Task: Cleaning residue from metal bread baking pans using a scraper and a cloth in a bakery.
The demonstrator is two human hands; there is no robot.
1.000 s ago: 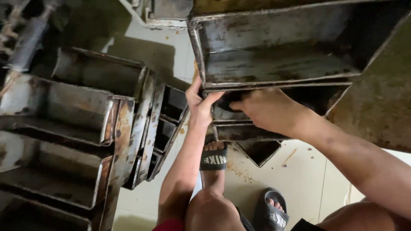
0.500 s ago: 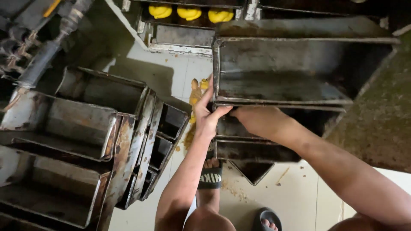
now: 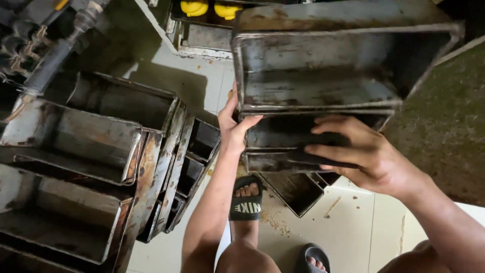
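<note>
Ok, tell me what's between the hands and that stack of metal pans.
Nothing visible. The left hand already grips the stack of metal pans at its left edge, and the right hand presses on the front rims.

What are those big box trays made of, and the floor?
The stacked trays held by the left hand and right hand look like sheet metal: dull grey, thin folded rims, with brown patches that seem to be rust or baked-on grime. The floor looks like glazed pale tile, smooth with straight joint lines.
</note>
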